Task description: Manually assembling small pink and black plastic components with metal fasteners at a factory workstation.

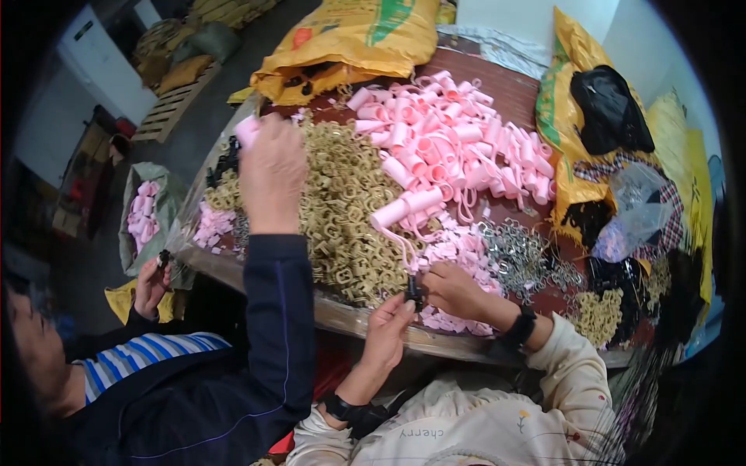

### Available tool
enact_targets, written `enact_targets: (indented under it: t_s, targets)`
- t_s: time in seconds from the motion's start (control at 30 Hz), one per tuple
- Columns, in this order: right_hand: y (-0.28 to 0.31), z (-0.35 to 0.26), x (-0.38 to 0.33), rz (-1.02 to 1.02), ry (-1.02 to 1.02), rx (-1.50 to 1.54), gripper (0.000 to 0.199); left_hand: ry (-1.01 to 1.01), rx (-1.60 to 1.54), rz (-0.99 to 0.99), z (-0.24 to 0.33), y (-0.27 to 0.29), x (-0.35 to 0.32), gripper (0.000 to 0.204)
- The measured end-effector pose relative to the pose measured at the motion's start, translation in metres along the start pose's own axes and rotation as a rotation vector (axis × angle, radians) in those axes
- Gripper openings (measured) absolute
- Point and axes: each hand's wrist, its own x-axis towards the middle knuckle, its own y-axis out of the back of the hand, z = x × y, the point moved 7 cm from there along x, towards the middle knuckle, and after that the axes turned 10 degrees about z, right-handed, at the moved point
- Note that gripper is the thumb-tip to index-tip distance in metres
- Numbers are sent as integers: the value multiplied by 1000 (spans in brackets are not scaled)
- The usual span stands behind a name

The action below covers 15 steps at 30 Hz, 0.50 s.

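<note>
Near the table's front edge, my left hand (385, 334) is closed on a small black fitting (414, 293), held upright between thumb and fingers. A pink strap (407, 250) runs down to this fitting from pink tubes (408, 207) lying on the heap. Just to the right, my right hand (457, 291) pinches close beside the fitting, over small pink pieces (447, 320); what its fingertips hold is hidden. Left of my hands spreads a large pile of gold-coloured metal rings (334, 194). Silver metal hooks (521, 260) lie to the right of my right hand.
Pink tubes with straps (435, 132) fill the table's far middle. Yellow sacks (357, 39) stand at the back and right. A co-worker's hand (272, 167) reaches over the left side with a pink tube; their other hand (151, 286) holds a small black part.
</note>
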Motion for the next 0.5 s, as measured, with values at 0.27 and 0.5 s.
enact_targets:
  t_s: [0.27, 0.5]
  targets:
    - [33, -11, -21, -92, -157, 303, 23, 44, -61, -167, -2, -45, -5, 23]
    - [69, -11, -42, 347, -149, 288, 22, 149, -96, -266, -17, -59, -13, 23]
